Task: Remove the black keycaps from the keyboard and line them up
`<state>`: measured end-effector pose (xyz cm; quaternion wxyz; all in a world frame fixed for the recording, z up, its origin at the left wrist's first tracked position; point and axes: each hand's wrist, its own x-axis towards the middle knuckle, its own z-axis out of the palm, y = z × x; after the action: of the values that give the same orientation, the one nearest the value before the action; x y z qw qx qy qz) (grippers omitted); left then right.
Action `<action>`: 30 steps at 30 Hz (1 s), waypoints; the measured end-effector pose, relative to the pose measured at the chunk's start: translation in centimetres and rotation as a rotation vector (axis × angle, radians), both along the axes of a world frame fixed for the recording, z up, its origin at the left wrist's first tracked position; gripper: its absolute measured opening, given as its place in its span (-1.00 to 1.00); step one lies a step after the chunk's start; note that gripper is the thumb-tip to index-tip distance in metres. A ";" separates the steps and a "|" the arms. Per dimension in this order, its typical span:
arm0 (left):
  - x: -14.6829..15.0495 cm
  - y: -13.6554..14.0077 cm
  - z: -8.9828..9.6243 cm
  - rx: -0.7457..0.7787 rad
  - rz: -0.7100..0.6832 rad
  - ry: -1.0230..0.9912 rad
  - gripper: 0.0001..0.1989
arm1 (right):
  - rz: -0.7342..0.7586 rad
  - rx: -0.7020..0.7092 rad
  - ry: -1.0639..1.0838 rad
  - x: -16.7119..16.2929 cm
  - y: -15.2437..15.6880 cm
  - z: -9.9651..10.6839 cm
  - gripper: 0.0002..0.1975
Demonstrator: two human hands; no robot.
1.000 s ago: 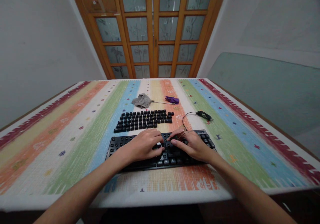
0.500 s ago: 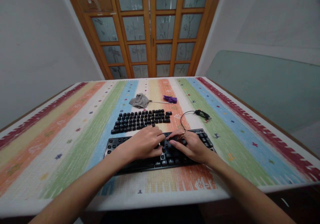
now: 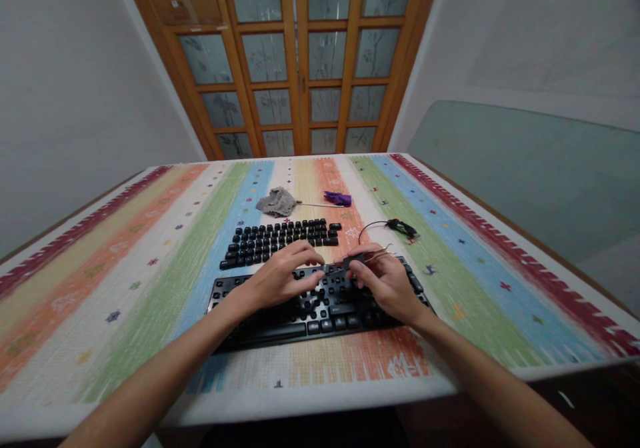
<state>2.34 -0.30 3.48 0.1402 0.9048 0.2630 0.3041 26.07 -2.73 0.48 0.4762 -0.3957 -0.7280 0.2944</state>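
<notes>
Right hand (image 3: 387, 285) hovers over the keyboard (image 3: 320, 305), fingers pinched on a thin wire puller (image 3: 376, 256) with a dark keycap (image 3: 353, 261) at its tip, just off the keyboard's top edge. Left hand (image 3: 281, 280) sits beside it, palm down, fingertips curled in a pinch close to the same keycap; whether it actually grips anything, I cannot tell.

Progress, judging from the layout: well along on cap removal. A big block of loose keycaps (image 3: 280, 240) lies in neat rows just behind the keyboard. Middle of the keyboard looks partly stripped, with lighter spots showing; keys on its left end and right end are still seated, as is the bottom row. So a fair share is off and the rest is left.

Pose: both forearms come in from the near table (image 3: 500, 261) edge and converge above the keyboard's centre. Wrists raised, hands nearly touching.

Behind the keycaps: grey cloth (image 3: 277, 202), a purple-handled tool (image 3: 340, 199) with a thin shaft pointing at the cloth. Black cable (image 3: 395, 227) coils behind the keyboard's right end.
</notes>
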 end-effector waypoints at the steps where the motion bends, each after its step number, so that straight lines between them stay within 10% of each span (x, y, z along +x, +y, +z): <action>1: 0.0 0.1 -0.1 0.003 0.004 0.004 -0.87 | -0.011 0.002 0.007 0.0 0.0 -0.1 -0.74; 12: 1.5 -0.5 0.7 0.355 0.016 0.503 -0.91 | 0.027 0.349 -0.244 -0.5 -0.3 -0.2 -0.81; 30: -0.2 1.5 0.2 -0.015 0.018 -0.034 -0.89 | -0.041 0.085 -0.002 -0.1 -0.2 -0.3 -0.79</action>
<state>2.16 1.23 3.64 0.1488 0.8960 0.2712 0.3186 26.02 -2.98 0.22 0.4977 -0.3905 -0.7320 0.2529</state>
